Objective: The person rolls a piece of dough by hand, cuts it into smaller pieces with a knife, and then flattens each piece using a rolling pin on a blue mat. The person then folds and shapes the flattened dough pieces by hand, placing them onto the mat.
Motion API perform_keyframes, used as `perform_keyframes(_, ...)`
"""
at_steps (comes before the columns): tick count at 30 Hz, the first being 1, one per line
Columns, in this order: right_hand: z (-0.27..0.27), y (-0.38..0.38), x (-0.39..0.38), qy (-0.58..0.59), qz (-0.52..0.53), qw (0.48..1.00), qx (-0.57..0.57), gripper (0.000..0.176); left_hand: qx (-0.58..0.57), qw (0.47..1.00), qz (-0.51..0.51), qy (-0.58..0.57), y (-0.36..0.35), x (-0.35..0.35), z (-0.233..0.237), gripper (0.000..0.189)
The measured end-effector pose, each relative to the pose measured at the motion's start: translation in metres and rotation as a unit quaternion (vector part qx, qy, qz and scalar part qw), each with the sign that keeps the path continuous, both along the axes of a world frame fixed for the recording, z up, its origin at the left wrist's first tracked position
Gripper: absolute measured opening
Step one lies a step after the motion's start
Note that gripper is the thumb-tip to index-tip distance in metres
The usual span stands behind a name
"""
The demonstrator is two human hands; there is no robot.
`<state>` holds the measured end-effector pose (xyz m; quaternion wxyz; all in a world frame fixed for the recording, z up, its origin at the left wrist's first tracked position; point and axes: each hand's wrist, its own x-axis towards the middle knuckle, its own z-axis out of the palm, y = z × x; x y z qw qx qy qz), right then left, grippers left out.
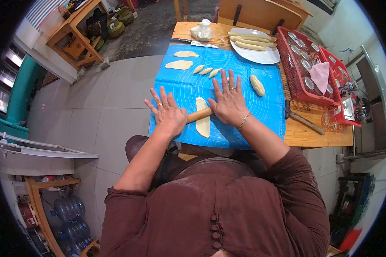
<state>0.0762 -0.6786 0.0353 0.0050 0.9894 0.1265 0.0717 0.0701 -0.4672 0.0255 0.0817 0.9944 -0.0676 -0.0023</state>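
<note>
A wooden rolling pin [199, 115] lies across a long flat strip of dough [203, 124] on the blue mat [261, 124]. My left hand [168, 112], fingers spread, rests on the pin's left end. Over its right end is my right hand [230, 99], also spread, palm down. Beyond them lie two flattened dough pieces, one larger [179, 64] and one smaller [186, 54], and several small pointed pieces [206, 71]. To the right sits a plump shaped dough piece [257, 85]. Part of the mat under my right hand is hidden.
At the table's back are a knife [193, 43], a tied plastic bag [201, 32] and a white plate [255, 55] with dough rolls. On the right stand a red crate [294, 81] of glasses with a pink cloth [320, 77], and a hammer-like tool [305, 120].
</note>
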Motion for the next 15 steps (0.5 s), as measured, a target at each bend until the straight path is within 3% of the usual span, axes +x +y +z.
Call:
perform_keyframes(6, -0.006, 0.016, 0.031, 0.005, -0.02, 0.999, -0.024, 0.067, -0.011, 0.998, 0.067, -0.008, 0.003, 0.021, 0.001, 0.069)
perform_keyframes(15, -0.007, 0.032, 0.064, -0.043, 0.0, 0.999, 0.028, 0.063, 0.023, 0.989, 0.133, -0.06, 0.004, 0.051, 0.006, 0.042)
